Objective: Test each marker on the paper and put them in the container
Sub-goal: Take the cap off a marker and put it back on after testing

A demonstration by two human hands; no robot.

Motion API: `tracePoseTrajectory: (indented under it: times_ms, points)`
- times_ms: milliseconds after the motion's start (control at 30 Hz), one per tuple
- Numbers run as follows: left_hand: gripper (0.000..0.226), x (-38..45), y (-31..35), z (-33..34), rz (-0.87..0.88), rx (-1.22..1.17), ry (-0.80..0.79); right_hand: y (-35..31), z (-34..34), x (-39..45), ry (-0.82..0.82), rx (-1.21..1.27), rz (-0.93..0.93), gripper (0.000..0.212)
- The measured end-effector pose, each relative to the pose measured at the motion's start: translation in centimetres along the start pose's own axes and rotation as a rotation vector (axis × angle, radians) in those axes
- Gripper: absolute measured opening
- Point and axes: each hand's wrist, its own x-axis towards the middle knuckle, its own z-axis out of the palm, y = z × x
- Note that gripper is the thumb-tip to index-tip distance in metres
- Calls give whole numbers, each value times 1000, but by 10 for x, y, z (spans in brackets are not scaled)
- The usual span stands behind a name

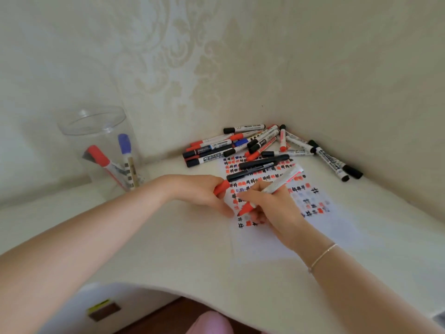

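**Marking the test stroke in red**

Steady the paper [265, 242] flat while the right hand [272, 208] grips the red marker [269, 191], tip apparently touching the sheet. Left hand [204, 191] pinches its cap [222, 186]; the container [101, 145] stands well left.

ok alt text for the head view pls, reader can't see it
A right hand presses an uncapped red marker to a sheet of paper covered in test marks, while the left hand holds its red cap. A clear container holds two markers; more are piled in the corner.
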Motion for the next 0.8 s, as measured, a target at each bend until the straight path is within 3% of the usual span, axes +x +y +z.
tracePoseTrajectory:
  times_ms: [333,800]
  points:
    - [50,3,6,2,19,147,-32,13,11,-12,273,-295,-110,17]
    - [46,15,9,-5,0,249,-108,14,16,-13,258,-378,-89,18]
